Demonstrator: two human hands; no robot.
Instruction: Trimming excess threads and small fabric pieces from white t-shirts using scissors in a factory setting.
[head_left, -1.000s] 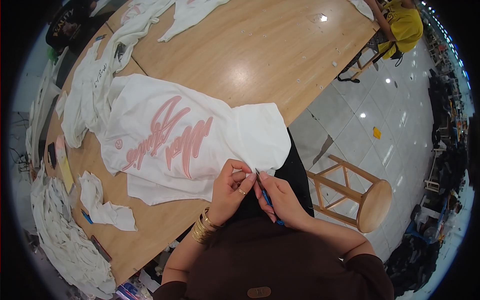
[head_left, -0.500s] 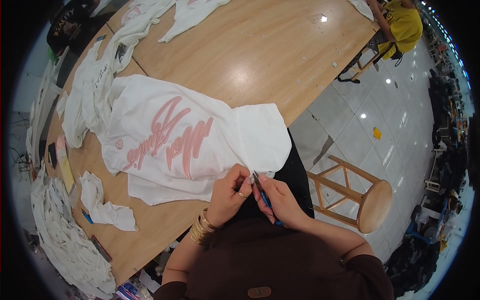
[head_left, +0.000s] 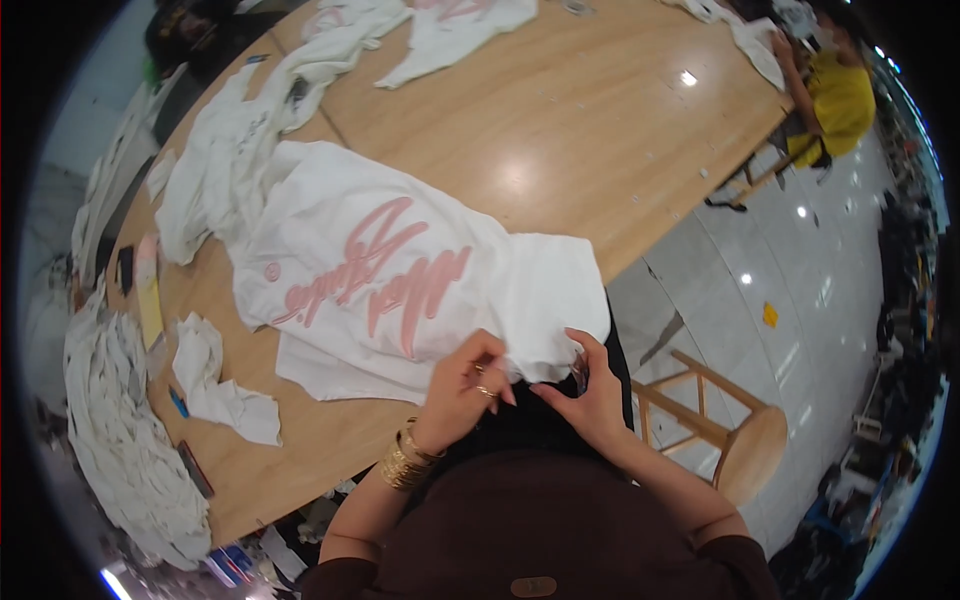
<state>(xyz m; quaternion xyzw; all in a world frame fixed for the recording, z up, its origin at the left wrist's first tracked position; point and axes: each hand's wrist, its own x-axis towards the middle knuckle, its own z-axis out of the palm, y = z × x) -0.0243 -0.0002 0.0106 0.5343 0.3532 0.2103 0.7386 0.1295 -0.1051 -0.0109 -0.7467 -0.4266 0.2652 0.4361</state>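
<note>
A white garment (head_left: 350, 230) with large pink script lettering lies across the near part of the table, its plain white end (head_left: 550, 275) hanging toward my body. My left hand (head_left: 470, 385), with rings and gold bangles, has its fingers curled in at the near edge of that end, pinching the cloth. On the other side of the same edge, my right hand (head_left: 590, 395) has thumb and forefinger spread against the fabric. A dark metal part of the thread snips (head_left: 580, 372) shows inside this hand; the blue handle is hidden.
Other white garments (head_left: 215, 150) lie at the left and far side of the wooden table (head_left: 480, 130). A white cloth piece (head_left: 215, 370) and a heap of white fabric (head_left: 125, 450) are at left. A wooden stool (head_left: 750, 450) stands right; a person in yellow (head_left: 840, 100) sits far right.
My right hand has moved slightly right, away from the left, its thumb and forefinger spreading from their grip round the blue-handled snips. The view has shifted, with the scene sitting further right.
</note>
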